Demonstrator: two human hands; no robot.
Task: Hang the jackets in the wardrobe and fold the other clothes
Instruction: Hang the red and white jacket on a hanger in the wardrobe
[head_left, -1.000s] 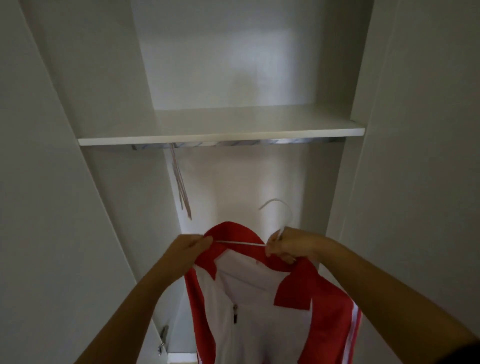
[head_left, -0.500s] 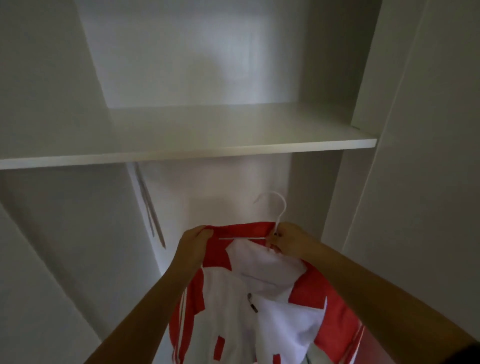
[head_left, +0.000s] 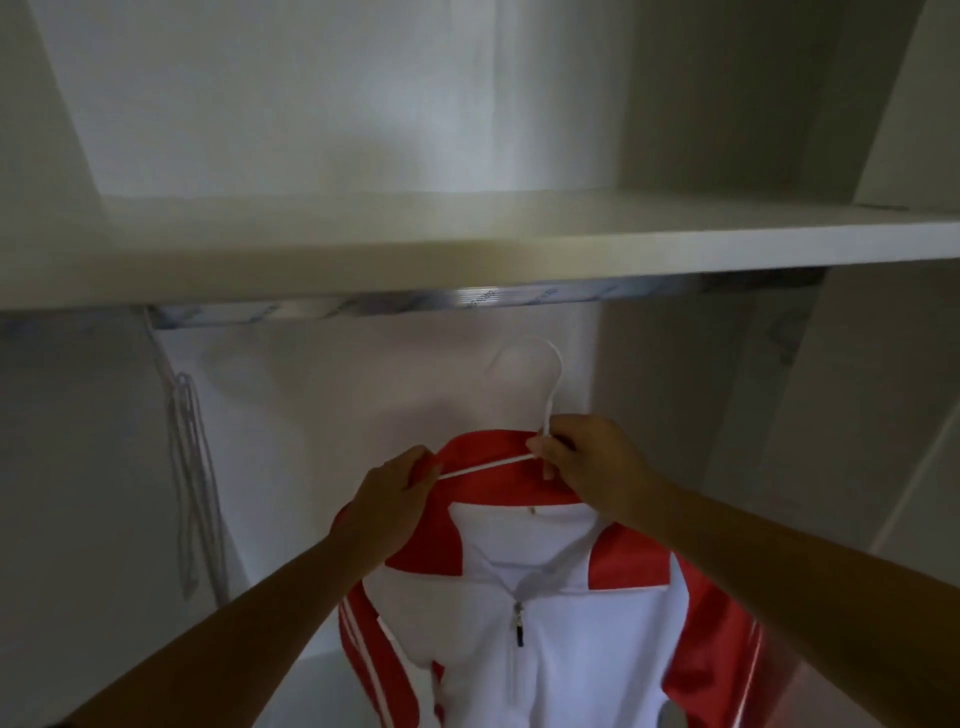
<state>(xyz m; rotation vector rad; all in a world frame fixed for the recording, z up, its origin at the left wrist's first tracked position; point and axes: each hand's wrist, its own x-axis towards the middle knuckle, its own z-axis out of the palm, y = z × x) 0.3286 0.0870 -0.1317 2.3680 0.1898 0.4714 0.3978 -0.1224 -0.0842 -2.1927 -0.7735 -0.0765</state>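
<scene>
Left hand (head_left: 395, 499) grips the red collar edge of the jacket (head_left: 545, 654) together with the left tip of the hanger (head_left: 485, 466). Right hand (head_left: 582, 457) pinches the hanger neck just under the hook, fingers curled round it. Both hands are occupied, neither free.

Head view: the jacket is on the hanger, red and white, zip (head_left: 518, 623) done up part way, body hanging down out of frame. It is held up inside the wardrobe, below the rail (head_left: 467, 301) and right of its middle. The hook is near the rail but apart from it, not yet over. The rail runs just under the front edge of the shelf (head_left: 467, 244). Spare hangers (head_left: 192, 467) hang at the rail's left end, well apart from the jacket.

Handling, my read: the jacket is light, soft and probably a bit slick, so it can slide off a thin hanger if that tilts. The hanger looks stiff but thin. Best hold is the neck for steering the hook, with the other hand pinning cloth to the hanger arm. The next move needs a lift to get the hook over the rail.
</scene>
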